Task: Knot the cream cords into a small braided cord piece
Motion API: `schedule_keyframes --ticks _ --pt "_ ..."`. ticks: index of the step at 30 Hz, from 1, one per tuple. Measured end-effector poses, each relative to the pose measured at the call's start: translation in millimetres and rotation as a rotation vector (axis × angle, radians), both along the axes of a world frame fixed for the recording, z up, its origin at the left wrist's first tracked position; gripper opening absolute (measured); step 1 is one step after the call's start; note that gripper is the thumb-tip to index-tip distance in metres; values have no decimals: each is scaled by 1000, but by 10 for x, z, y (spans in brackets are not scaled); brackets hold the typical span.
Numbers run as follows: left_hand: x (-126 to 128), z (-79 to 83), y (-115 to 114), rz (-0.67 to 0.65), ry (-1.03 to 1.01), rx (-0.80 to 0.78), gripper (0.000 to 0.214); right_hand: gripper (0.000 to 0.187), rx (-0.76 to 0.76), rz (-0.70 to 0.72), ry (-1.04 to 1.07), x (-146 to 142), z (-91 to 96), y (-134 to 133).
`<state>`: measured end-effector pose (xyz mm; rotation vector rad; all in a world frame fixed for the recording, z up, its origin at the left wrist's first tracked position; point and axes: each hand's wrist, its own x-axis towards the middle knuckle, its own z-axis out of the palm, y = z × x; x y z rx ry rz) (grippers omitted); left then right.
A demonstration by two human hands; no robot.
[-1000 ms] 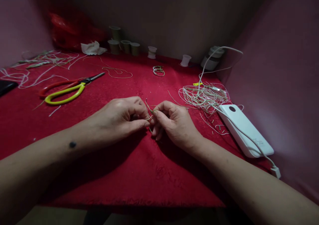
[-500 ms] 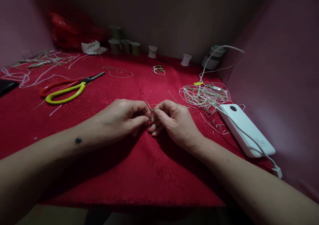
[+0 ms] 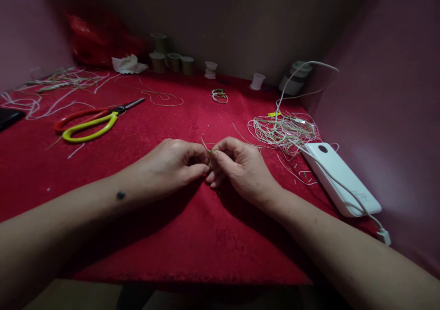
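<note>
Thin greenish cord (image 3: pixel 205 142) is pinched between my two hands at the middle of the table, its short ends poking up above the fingertips. My right hand (image 3: pixel 237 163) grips it between thumb and forefinger, with the other fingers curled below. Close against it, my left hand (image 3: pixel 180 161) has its thumb and forefinger closed on the same cord. Fingers hide most of the piece. Beyond the hands lies a small white and green braided cord loop (image 3: pixel 220 95).
Scissors with red and yellow handles (image 3: pixel 90 126) lie at left, near loose white cords (image 3: pixel 65 83). Tangled cord (image 3: pixel 280 133) and a white power bank (image 3: pixel 342 179) with a cable sit at right. Thread spools (image 3: pixel 187 66) and a crumpled tissue (image 3: pixel 129 64) stand along the back.
My left hand has shifted slightly to the right, its fingertips closer to my right hand. My right hand stays nearly still, holding the cord.
</note>
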<state>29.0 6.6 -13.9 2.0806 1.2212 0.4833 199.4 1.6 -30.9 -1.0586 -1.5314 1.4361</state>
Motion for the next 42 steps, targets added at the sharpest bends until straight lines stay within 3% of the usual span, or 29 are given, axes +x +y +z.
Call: schedule_keyframes --ticks 5,9,13,16,18,28,32,35,38,40,42 --pt "29 14 -8 59 11 -77 24 12 0 -11 -11 0 -1 -12" --pt "43 44 -19 76 -6 -52 19 14 17 -2 -22 4 7 -21" --pt "22 55 -51 137 3 206 13 17 23 3 -41 3 32 -29" --pt "5 43 -86 116 91 501 13 17 36 6 -67 0 45 -41" --pt "2 25 -106 91 161 615 12 16 46 8 -86 -2 47 -52" --pt "34 -67 -155 8 223 912 11 16 53 16 -114 -6 52 -67" --pt "32 -54 -153 74 433 1001 16 17 44 18 -100 -9 42 -59" --pt "19 -13 -146 126 631 998 19 15 35 13 -91 -10 33 -57" --pt "-41 16 -110 203 744 872 19 16 6 1 -80 -12 34 -56" --pt "-120 24 -67 226 717 746 13 16 -23 -9 -71 -15 40 -53" --pt "-211 42 -20 168 583 594 10 15 -49 -11 -66 -17 45 -49"
